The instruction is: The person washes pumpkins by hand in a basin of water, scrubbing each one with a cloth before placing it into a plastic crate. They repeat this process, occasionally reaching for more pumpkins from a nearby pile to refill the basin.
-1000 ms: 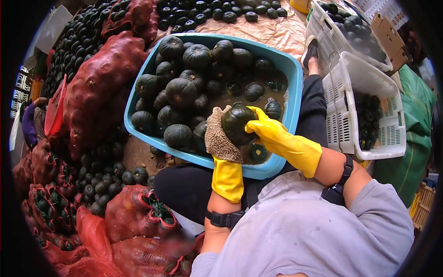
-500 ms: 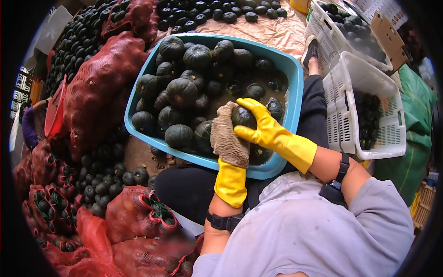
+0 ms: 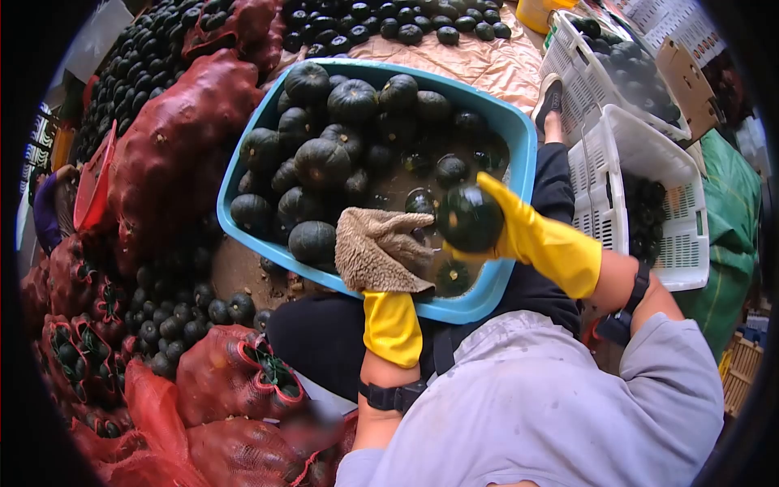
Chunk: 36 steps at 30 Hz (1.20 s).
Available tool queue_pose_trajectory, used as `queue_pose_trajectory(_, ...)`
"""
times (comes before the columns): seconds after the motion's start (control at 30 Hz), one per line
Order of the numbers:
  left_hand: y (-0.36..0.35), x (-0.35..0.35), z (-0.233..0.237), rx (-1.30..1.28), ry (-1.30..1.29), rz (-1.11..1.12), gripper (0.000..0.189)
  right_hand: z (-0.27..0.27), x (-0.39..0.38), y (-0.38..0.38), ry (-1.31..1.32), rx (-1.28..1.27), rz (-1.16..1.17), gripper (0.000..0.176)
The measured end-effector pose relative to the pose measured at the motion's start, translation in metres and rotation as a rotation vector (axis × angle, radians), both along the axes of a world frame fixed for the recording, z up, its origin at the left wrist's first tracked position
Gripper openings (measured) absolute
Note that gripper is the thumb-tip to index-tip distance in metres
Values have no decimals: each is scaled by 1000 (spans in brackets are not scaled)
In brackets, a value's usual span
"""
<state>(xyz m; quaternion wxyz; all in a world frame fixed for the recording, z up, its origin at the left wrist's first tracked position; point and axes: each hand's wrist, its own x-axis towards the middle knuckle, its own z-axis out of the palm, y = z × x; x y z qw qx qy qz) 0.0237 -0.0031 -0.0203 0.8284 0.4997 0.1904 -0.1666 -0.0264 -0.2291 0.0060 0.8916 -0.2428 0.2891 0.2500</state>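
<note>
A dark green pumpkin [image 3: 470, 218] is in my right hand [image 3: 519, 235], gloved in yellow, above the right part of a blue tub [image 3: 523, 146]. Several more pumpkins [image 3: 322, 163] lie in the tub, some in murky water. My left hand [image 3: 389, 260], also in a yellow glove, is under a brown cloth [image 3: 377, 247] near the tub's front edge. The cloth hides its fingers and is apart from the held pumpkin.
Red net sacks [image 3: 182, 130] and loose pumpkins lie at the left. White crates [image 3: 661, 211] with dark produce stand at the right beside a green sack [image 3: 726, 219]. Part of another person [image 3: 50, 213] shows at far left.
The hands have moved apart. My right hand has carried the pumpkin right, away from the cloth, and my left hand has shifted slightly left with the cloth, which now hangs looser.
</note>
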Motion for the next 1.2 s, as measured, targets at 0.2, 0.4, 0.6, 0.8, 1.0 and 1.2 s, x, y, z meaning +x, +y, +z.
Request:
queue_pose_trajectory(0.2, 4, 0, 2, -51, 37, 128, 28, 45, 164, -42, -790, -841, 29, 48)
queue_pose_trajectory(0.4, -9, 7, 20, -95, 126, 34, 20, -76, 147, -19, -853, -2002, 1339, 72)
queue_pose_trajectory(0.6, -24, 11, 25, -148, 204, 37, 27, -126, 120, 1, -610, -2047, 1204, 43)
queue_pose_trajectory(0.8, -24, 12, 10, -180, 243, 175, 19, -45, 94, -27, -329, -1075, 416, 54)
queue_pose_trajectory(1.0, -20, 18, -22, -534, 203, 128, 18, -34, 42, -33, -298, 101, 55, 63)
queue_pose_trajectory(1.2, -29, -1, 28, 1082, -950, -306, 17, -42, 13, 88, -1093, -1535, -156, 44)
